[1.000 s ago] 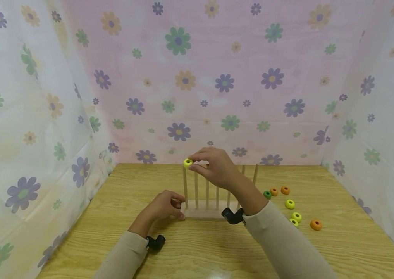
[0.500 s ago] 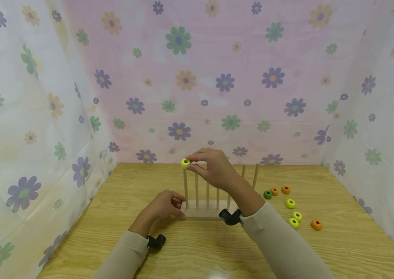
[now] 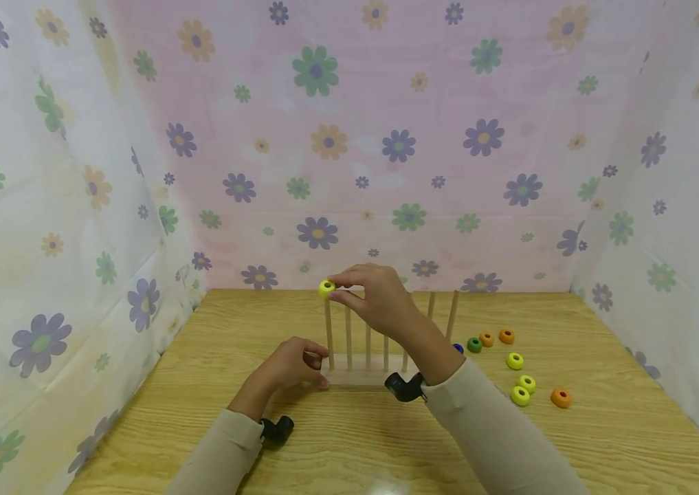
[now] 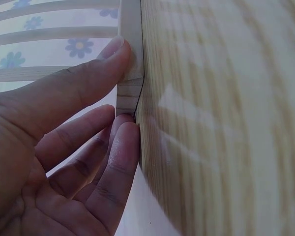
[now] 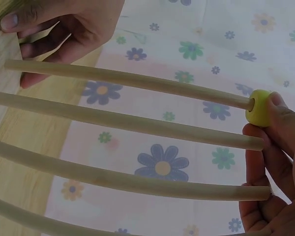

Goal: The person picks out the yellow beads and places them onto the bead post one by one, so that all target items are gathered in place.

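A wooden peg rack (image 3: 355, 375) stands on the table, with several upright pegs rising from its base. My left hand (image 3: 292, 364) grips the left end of that base; in the left wrist view the thumb (image 4: 88, 81) lies on one face and the fingers curl round the end. Between right thumb and fingertips, my right hand (image 3: 380, 295) pinches a yellow bead (image 3: 326, 289) at the top of the leftmost peg. Seen from the right wrist, the tip of that peg (image 5: 137, 82) enters the hole of the yellow bead (image 5: 259, 109). My right forearm hides part of the rack's right side.
Right of the rack lie loose beads: a green bead (image 3: 475, 345), a partly hidden blue bead (image 3: 458, 348), orange ones including an orange bead (image 3: 561, 397), and yellow ones including a yellow bead (image 3: 515, 361). Flowered cloth (image 3: 355, 137) encloses the wood-grain table (image 3: 231, 316).
My right hand has shifted slightly left with the yellow bead, bringing it over the leftmost peg's tip. The blue bead has come into sight past the forearm. My left hand stays put.
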Tool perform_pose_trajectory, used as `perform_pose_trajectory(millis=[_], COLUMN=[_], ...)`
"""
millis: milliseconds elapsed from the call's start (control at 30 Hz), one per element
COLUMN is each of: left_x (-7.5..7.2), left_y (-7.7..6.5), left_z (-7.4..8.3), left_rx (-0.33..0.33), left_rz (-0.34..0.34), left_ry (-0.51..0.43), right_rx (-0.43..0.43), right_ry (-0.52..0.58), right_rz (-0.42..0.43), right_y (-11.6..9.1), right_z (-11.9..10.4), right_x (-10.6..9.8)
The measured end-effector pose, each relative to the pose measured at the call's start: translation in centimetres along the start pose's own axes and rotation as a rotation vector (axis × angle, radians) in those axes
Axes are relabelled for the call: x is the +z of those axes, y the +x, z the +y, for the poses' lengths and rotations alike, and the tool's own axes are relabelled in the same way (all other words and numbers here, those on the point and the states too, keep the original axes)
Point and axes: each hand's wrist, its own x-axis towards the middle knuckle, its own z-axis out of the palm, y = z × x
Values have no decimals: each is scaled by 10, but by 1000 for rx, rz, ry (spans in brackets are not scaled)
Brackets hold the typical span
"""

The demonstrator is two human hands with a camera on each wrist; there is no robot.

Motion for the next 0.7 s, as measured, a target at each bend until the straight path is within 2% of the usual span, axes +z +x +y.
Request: perform_pose_trajectory(millis=[300,700], left_x=[-1,-1], left_y=[-1,0], left_z=[1,0], left_rx=[2,15], left_rz=[-3,-1], left_ry=[2,15], right_rx=[14,-21], right_ry=[-16,-64], right_rz=[24,38], right_y=[0,-2], right_z=[0,3], right_x=[4,10])
